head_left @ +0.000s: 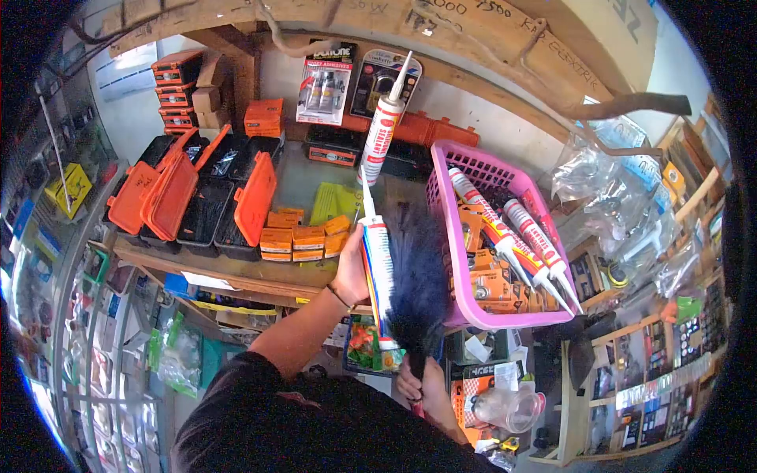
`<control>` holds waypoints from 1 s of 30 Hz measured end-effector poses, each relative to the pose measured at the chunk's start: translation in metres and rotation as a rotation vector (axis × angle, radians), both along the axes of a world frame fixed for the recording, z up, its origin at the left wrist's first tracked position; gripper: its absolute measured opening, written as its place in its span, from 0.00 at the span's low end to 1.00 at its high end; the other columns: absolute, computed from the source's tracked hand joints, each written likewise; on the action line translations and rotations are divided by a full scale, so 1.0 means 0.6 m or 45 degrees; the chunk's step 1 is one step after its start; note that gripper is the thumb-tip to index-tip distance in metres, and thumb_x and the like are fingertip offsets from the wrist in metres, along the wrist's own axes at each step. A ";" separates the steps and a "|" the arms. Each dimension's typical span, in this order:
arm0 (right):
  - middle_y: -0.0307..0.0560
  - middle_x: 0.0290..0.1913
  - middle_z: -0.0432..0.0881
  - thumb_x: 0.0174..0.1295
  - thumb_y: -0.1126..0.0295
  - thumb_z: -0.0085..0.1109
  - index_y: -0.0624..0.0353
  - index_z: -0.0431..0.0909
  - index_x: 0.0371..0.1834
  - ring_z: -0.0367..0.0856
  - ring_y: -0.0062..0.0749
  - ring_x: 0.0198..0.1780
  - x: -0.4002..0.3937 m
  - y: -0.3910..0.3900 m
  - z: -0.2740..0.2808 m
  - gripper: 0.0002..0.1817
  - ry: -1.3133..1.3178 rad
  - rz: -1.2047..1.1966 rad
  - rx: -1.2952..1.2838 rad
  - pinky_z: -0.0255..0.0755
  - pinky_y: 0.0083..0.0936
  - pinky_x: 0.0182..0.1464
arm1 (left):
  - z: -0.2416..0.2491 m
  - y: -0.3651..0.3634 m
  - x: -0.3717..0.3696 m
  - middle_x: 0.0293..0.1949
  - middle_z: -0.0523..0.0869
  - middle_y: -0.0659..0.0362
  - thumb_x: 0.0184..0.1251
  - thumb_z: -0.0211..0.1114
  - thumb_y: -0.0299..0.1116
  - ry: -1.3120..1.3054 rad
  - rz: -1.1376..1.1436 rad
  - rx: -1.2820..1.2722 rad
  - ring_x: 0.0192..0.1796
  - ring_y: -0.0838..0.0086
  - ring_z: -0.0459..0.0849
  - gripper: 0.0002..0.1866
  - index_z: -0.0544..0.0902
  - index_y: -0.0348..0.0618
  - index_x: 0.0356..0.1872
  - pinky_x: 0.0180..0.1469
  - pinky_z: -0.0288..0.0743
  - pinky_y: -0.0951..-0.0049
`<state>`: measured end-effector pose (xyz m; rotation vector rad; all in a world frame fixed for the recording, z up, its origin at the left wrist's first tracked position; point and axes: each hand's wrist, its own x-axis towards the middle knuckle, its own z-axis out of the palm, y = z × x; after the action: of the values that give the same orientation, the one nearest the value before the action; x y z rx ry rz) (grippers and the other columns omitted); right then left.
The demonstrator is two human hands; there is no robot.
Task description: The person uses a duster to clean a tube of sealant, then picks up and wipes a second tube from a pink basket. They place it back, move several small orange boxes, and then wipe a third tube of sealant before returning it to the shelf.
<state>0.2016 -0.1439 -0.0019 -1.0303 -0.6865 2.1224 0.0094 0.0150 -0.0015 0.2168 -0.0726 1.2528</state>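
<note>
My left hand (352,270) is wrapped round a sealant tube (381,276), held upright with its white nozzle pointing up. In my right hand (426,383) is the handle of a dark feather duster (419,272), its bristles beside and apparently against the tube. Behind them a second sealant tube (382,134) stands on the shelf. Several small orange boxes (303,236) are stacked just left of my left hand. To the right, a pink plastic basket (473,306) holds more sealant tubes (536,232) and orange packets.
Black cases with orange lids (181,193) lie open at the shelf's left. Packaged adhesive (324,85) and a packaged padlock (384,83) lean at the back. A wooden beam (489,31) and a curved branch-like stick (631,105) cross overhead. A clear jar (509,410) is below right.
</note>
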 end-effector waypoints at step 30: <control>0.37 0.05 0.54 0.62 0.52 0.38 0.58 0.61 0.20 0.53 0.25 0.04 -0.003 0.006 0.027 0.21 -0.092 -0.046 0.035 0.49 0.20 0.09 | 0.010 -0.011 0.000 0.35 0.79 0.60 0.55 0.57 0.46 0.166 -0.053 -0.126 0.38 0.70 0.79 0.17 0.74 0.46 0.39 0.43 0.72 0.65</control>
<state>0.1998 -0.1401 0.0146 -1.1014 -0.7243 2.0475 0.0094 0.0083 0.0043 0.2101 0.0966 1.1948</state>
